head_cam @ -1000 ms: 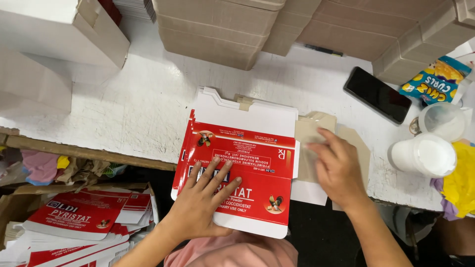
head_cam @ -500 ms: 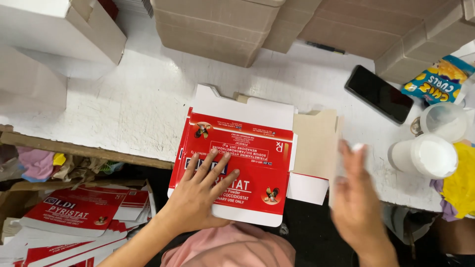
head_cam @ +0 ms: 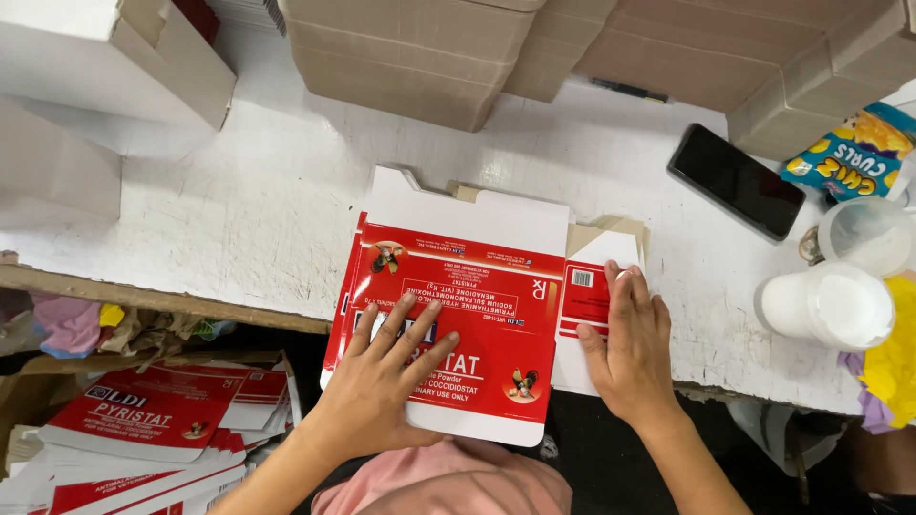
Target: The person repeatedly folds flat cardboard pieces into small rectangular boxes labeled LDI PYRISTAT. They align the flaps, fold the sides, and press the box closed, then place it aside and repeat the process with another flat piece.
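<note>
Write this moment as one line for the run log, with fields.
left hand: flat on red carton blank | right hand: pressing side flap | surface: white table | nearby: phone, white cup

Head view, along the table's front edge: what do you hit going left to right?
Stack of flat red cartons → left hand → flat red carton under it → right hand on the side flap → white lidded cup → yellow cloth.

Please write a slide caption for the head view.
Left hand and right hand press a flat red-and-white printed carton on a white table.
</note>
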